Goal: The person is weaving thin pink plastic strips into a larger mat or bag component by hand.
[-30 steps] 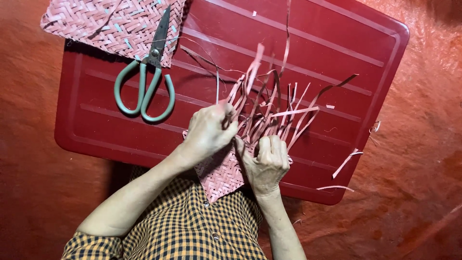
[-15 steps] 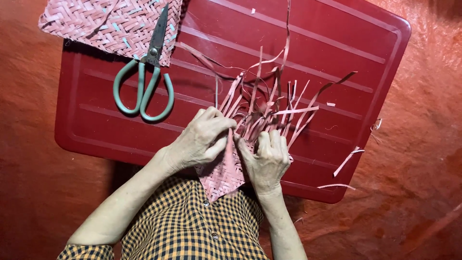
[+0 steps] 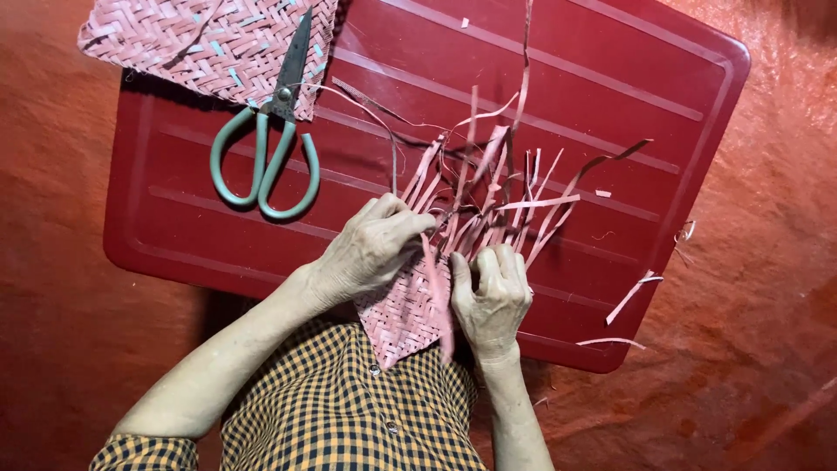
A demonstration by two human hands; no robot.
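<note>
A small pink woven piece (image 3: 403, 318) with several loose strips (image 3: 488, 187) fanning upward rests on the near edge of a dark red plastic lid (image 3: 540, 78). My left hand (image 3: 370, 249) pinches one pink strip at the piece's upper left edge. On the right side, my right hand (image 3: 493, 296) presses down on the weave, with its fingers curled over the strips. Both hands touch the woven piece.
Green-handled scissors (image 3: 266, 148) lie on the lid at the upper left, their blades over a finished pink woven mat (image 3: 174, 39). Cut strip scraps (image 3: 632, 292) lie near the lid's right edge. An orange-red sheet (image 3: 767, 262) covers the floor around.
My left hand has drawn a strip down and across the weave; the loose strips have shifted slightly. The right hand holds its place.
</note>
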